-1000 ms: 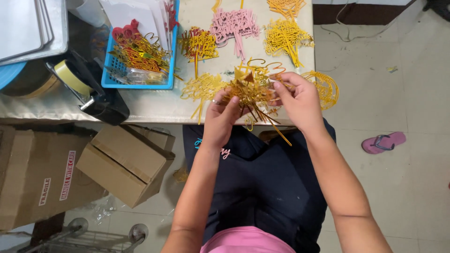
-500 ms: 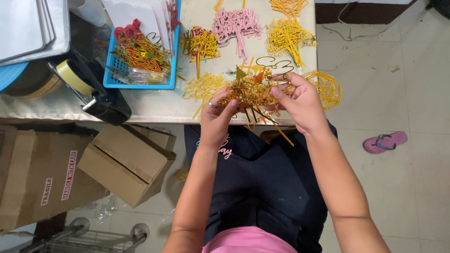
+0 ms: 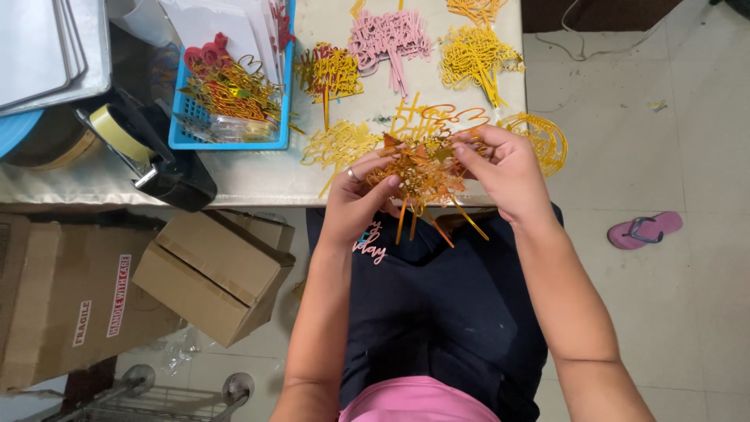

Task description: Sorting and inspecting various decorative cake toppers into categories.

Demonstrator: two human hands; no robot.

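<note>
My left hand [image 3: 358, 199] and my right hand [image 3: 504, 168] both grip a tangled bunch of gold cake toppers [image 3: 420, 170] with thin stakes hanging down, held just over the near edge of the white table [image 3: 258, 176]. A ring sits on a left finger. Beneath the bunch lies an orange script topper [image 3: 430, 117]. A yellow topper [image 3: 337, 145] rests left of my hands, and a round gold topper [image 3: 543, 141] lies right of them.
Farther back lie a pink topper [image 3: 391, 39], a yellow pile [image 3: 476, 55] and a mixed red-gold pile [image 3: 328, 72]. A blue basket [image 3: 231, 94] holds more toppers. A black tape dispenser [image 3: 148, 160] sits at left. Cardboard boxes [image 3: 211, 273] stand on the floor, a pink sandal [image 3: 644, 229] at right.
The bunch of gold toppers has been turned and worked between my fingers; both hands stay at the table's near edge, with the right fingers shifted over the top of the bunch.
</note>
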